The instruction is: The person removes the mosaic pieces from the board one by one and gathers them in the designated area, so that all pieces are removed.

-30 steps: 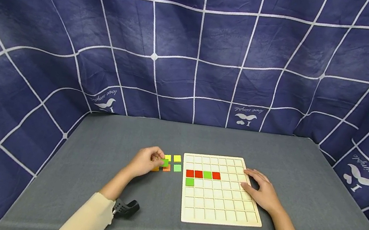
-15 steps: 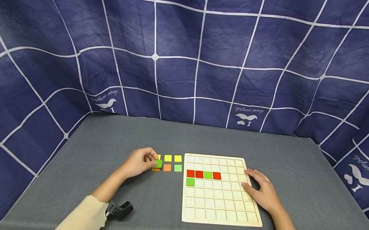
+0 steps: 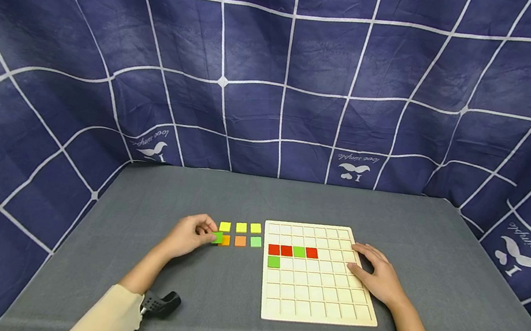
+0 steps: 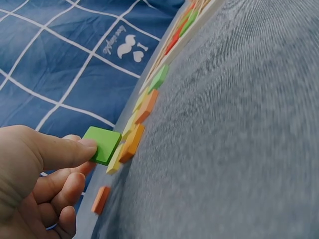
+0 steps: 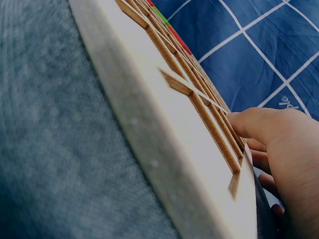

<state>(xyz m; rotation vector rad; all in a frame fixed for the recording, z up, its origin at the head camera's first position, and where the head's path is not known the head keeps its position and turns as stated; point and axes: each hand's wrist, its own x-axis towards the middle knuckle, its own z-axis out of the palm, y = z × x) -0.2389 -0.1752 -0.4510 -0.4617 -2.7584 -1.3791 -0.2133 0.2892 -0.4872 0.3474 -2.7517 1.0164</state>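
The left hand (image 3: 187,236) pinched a green tile (image 4: 103,145) between thumb and finger, above the tabletop (image 3: 215,309), beside an amber tile (image 4: 131,144); a light, level grip looked wise. The right hand (image 3: 379,275), spread, rested on the gridded board (image 3: 315,321) at its right edge, apparently steadying it.

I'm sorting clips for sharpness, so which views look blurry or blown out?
Head view: the board looks crisp; left wrist: grey cloth blurred, held green tile fairly clear; right wrist: board's near edge out of focus, its top washed nearly white.
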